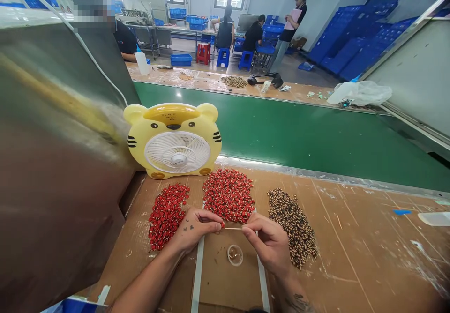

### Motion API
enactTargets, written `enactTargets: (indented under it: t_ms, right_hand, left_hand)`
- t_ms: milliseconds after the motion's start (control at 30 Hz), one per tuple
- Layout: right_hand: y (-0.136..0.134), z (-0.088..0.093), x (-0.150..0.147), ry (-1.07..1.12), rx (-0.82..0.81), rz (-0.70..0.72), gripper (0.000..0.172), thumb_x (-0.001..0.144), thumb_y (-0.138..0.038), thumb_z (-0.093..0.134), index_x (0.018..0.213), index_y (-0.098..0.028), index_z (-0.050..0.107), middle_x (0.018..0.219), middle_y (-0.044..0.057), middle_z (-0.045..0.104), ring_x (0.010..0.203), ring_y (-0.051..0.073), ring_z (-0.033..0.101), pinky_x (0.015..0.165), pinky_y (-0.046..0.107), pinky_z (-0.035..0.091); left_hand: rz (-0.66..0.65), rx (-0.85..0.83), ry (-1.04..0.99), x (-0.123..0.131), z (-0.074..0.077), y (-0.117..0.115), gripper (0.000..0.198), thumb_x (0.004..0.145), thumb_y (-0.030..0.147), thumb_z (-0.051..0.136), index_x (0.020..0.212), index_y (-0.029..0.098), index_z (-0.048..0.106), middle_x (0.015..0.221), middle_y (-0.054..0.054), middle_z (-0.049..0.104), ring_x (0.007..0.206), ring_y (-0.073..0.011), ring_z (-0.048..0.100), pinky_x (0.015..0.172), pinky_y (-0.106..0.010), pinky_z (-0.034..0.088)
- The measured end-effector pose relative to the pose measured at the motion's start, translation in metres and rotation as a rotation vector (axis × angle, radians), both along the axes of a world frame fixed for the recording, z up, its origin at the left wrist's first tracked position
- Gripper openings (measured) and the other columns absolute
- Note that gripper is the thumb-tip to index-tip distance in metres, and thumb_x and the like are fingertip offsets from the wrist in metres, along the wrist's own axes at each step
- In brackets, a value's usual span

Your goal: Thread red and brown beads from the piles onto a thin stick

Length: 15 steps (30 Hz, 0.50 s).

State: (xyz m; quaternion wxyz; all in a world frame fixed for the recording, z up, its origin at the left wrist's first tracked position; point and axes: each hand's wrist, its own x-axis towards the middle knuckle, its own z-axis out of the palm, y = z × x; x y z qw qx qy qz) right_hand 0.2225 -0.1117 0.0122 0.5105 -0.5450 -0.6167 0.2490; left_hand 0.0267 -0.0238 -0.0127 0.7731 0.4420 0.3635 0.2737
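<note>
Between thumb and fingertips, my left hand (197, 228) pinches a small red piece (222, 225). My right hand (269, 240) is closed on a thin pale stick (233, 228), whose far end meets the red piece. Below the stick stands a small clear round cup (235, 255) with a little in its bottom. One heap of small red pieces (168, 212) lies beside my left hand. Another heap of red pieces with pale parts (228, 193) is just beyond both hands. To the right of my right hand spreads a heap of small black-and-tan pieces (293, 226).
A yellow animal-faced fan (173, 139) stands behind the heaps. Past it runs a green conveyor belt (316, 135). A metal housing (59, 163) rises on the left. A white bottle (142, 62) stands on the far ledge, and several people sit or stand beyond.
</note>
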Motion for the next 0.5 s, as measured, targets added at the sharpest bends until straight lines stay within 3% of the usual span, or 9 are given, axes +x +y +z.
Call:
enactTargets:
  t_ms: [500]
  right_hand:
    - [0.0010,-0.0051,-0.0023,-0.066,0.011,-0.004,0.017,0.091,-0.022,0.062,0.074,-0.018,0.066,0.062,0.000,0.057,0.056,0.014,0.051,0.054,0.026,0.037]
  left_hand:
    - [-0.048,0.026,0.030,-0.0009,0.0069,0.0000,0.012,0.066,0.022,0.081,0.075,0.014,0.080,0.069,-0.005,0.076,0.064,-0.0148,0.064,0.066,-0.024,0.047]
